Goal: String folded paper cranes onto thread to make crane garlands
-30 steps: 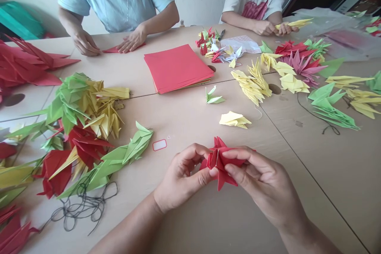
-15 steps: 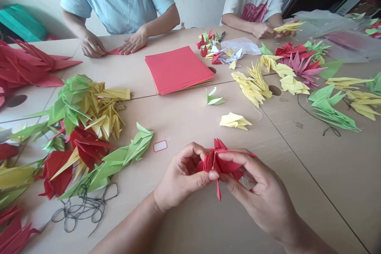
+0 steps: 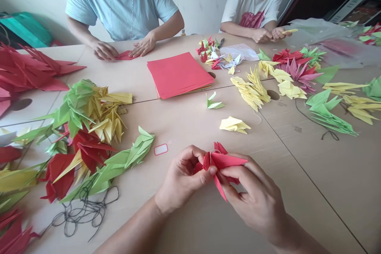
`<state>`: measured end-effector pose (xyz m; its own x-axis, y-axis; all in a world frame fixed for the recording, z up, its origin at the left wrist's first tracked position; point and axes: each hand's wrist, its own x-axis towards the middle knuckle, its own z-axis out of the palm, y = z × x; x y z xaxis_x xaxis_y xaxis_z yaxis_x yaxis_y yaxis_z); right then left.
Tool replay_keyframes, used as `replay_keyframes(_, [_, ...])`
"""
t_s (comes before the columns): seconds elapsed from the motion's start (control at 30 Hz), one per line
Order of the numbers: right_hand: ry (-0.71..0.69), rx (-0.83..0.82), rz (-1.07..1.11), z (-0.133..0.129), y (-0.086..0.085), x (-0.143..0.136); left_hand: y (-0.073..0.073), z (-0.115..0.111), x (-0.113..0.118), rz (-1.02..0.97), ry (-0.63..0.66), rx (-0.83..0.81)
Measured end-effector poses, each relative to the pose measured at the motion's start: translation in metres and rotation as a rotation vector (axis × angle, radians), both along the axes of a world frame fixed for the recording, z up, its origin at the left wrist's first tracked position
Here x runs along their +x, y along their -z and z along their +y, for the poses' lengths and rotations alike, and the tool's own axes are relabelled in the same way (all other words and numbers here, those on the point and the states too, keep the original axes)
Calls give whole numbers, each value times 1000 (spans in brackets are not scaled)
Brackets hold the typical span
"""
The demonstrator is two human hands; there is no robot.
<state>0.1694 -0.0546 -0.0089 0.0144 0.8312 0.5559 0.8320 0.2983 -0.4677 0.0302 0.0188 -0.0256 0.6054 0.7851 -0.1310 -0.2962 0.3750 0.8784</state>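
Note:
Folded red paper pieces [image 3: 228, 160] are held between both hands near the table's front middle. My left hand [image 3: 187, 174] pinches their left part, thumb in front and fingers behind. My right hand [image 3: 253, 190] grips the right and lower part, with one red point resting above its fingers and another hanging down between the hands. A thin pale string crosses the top of the red paper. Just beyond lie a yellow folded piece [image 3: 234, 124] and a small green one [image 3: 214, 101].
A stack of red sheets [image 3: 180, 74] lies mid-table. Green, yellow and red folded clusters and tangled black cord [image 3: 80, 214] are at left; more folded clusters [image 3: 250, 87] lie right. Across the table, two people handle paper, one pressing a red piece [image 3: 125, 55].
My right fingers have shifted lower on the red paper, and its points have swung apart. The left person's hands moved slightly right; the other person's hands have drawn closer together. The camera view shifted slightly.

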Motion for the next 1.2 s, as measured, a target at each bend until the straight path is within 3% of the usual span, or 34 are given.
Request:
replay_keyframes(0.43, [65,23,62,3,4,0,-2,2,-6,23,96,14])
replay_keyframes(0.9, [61,29,10,4,3,2,3,-3,-5,215,62,137])
replay_keyframes(1.2, [57,22,51,6,5,1,4,-2,-5,200,67,154])
